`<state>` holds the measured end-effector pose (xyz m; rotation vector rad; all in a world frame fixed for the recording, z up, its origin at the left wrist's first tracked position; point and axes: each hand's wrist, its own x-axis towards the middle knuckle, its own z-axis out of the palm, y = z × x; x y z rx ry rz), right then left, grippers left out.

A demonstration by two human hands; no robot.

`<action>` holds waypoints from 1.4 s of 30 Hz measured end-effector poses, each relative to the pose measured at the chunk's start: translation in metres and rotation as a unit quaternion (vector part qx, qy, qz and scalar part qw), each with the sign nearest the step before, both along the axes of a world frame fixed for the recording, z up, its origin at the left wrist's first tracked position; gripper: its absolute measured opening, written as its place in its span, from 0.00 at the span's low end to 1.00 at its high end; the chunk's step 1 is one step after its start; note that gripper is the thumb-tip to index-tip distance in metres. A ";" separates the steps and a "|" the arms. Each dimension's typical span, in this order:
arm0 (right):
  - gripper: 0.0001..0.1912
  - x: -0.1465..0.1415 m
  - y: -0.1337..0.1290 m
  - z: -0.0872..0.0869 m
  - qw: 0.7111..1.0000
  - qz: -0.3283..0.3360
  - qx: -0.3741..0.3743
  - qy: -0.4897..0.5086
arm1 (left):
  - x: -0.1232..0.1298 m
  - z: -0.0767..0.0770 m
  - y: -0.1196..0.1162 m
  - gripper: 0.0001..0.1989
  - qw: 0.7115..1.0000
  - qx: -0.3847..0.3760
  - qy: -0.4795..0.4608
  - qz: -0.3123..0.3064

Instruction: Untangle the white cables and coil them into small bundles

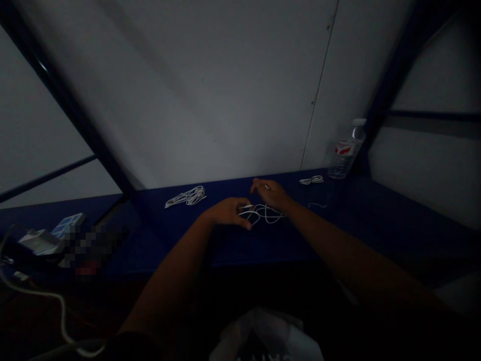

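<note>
A: where's the white cable [259, 216] and which way's it pointing?
B: loosely looped between the left hand [230, 211] and right wrist, long axis running sideways. can't tell which way the ends point.
A: grip?
B: left's curved wide, thumb apart from fingers, loops at the gap. right hand [269, 193] has bent fingers, can't tell if they're closed. cable bundle [191, 196] sits left of both.

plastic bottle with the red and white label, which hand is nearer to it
Right. The right hand is left of the bottle, beside the looped white cable; the left hand is farther left.
</note>
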<state>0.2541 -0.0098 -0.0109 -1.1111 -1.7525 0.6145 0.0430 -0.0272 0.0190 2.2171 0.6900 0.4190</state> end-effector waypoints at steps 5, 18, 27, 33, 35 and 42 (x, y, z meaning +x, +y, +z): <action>0.34 0.006 0.004 0.000 1.000 -0.005 -0.010 -0.024 | 0.003 -0.001 0.001 0.23 0.998 -0.008 -0.042 0.045; 0.20 -0.008 -0.002 -0.012 0.936 0.248 0.000 -0.249 | -0.001 0.005 0.007 0.25 0.846 -0.214 -0.449 0.192; 0.14 -0.003 0.001 -0.010 0.969 0.132 0.098 -0.187 | 0.001 -0.017 0.023 0.16 0.900 -0.145 -0.279 0.303; 0.16 -0.003 -0.002 0.000 0.994 0.039 0.095 -0.044 | 0.005 -0.018 0.015 0.17 0.938 -0.157 -0.219 0.218; 0.16 -0.004 -0.002 0.000 0.996 0.050 0.071 -0.033 | 0.006 -0.015 0.014 0.17 0.950 -0.102 -0.200 0.219; 0.12 -0.007 0.002 -0.012 0.986 0.061 0.026 -0.152 | 0.005 -0.004 0.011 0.19 0.922 -0.107 -0.308 0.211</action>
